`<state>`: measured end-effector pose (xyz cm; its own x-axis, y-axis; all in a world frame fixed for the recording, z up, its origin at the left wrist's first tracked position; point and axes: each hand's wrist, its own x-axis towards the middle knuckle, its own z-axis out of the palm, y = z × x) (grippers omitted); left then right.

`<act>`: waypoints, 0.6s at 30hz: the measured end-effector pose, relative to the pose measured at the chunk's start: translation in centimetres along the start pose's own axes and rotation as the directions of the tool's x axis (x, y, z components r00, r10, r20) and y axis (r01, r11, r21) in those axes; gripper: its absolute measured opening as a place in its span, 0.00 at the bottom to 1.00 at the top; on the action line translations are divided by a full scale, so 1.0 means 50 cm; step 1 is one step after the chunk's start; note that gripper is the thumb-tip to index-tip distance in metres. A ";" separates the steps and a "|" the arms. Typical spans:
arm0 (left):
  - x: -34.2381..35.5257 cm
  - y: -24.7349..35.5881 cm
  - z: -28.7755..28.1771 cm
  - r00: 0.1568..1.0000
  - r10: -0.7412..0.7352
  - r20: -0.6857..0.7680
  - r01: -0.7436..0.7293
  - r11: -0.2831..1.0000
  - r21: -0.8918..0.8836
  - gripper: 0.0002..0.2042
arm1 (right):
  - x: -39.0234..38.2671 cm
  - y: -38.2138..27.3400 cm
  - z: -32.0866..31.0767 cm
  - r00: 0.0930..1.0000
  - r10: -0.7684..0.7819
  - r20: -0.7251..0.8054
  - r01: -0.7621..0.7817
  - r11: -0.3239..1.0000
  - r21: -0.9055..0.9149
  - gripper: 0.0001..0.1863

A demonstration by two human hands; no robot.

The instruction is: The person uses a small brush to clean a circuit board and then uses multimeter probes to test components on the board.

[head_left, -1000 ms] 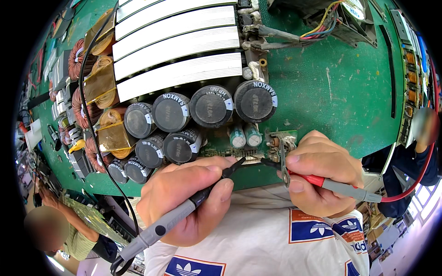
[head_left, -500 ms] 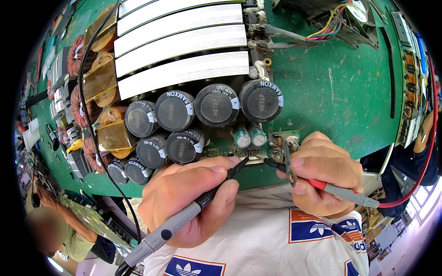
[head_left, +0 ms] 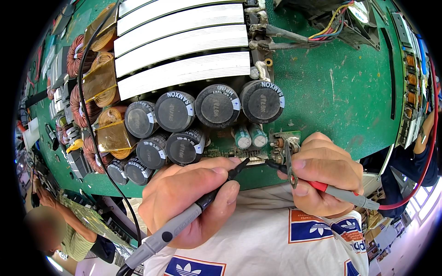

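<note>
My left hand grips a grey-and-black test probe, its tip at the near edge of a circuit board. My right hand pinches a red-and-grey probe, its black tip close to the same edge, right of the other tip; exact contact is hard to tell. A metal bracket beside a small green board stands at my right fingertips, partly hiding them. Just beyond the tips sit two small green capacitors and several large black capacitors.
White heatsinks and copper coils fill the board. A fan with wires lies on the green bench, another assembly at right. A black cable crosses the coils. Other people are at lower left and right.
The board and both probe tips have shifted slightly to the right since a second ago, mostly in the first half second. Both hands still hold their probes.
</note>
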<state>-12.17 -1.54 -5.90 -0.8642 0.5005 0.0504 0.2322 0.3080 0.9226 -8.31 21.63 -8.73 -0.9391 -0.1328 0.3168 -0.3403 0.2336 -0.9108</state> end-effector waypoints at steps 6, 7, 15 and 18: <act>-0.001 0.003 0.003 1.000 -0.003 -0.014 0.003 1.000 0.012 0.11 | 0.002 -0.002 -0.001 1.000 -0.003 0.007 0.003 1.000 0.007 0.13; -0.002 0.004 0.002 1.000 -0.006 -0.015 0.006 1.000 0.018 0.11 | 0.002 -0.003 0.001 1.000 -0.010 0.000 0.010 1.000 0.007 0.14; 0.002 0.010 0.001 1.000 -0.024 0.001 0.024 0.999 0.040 0.10 | 0.015 -0.015 0.002 0.997 -0.079 0.008 0.079 0.993 -0.093 0.19; 0.003 0.005 0.005 0.998 0.009 -0.056 -0.006 0.998 0.056 0.11 | 0.016 -0.019 -0.005 0.999 -0.023 0.028 0.024 0.998 -0.064 0.18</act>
<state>-12.12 -1.18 -5.75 -0.8856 0.4575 0.0797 0.2617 0.3499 0.8995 -8.75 21.55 -7.52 -0.9295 -0.1651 0.3298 -0.3654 0.2916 -0.8840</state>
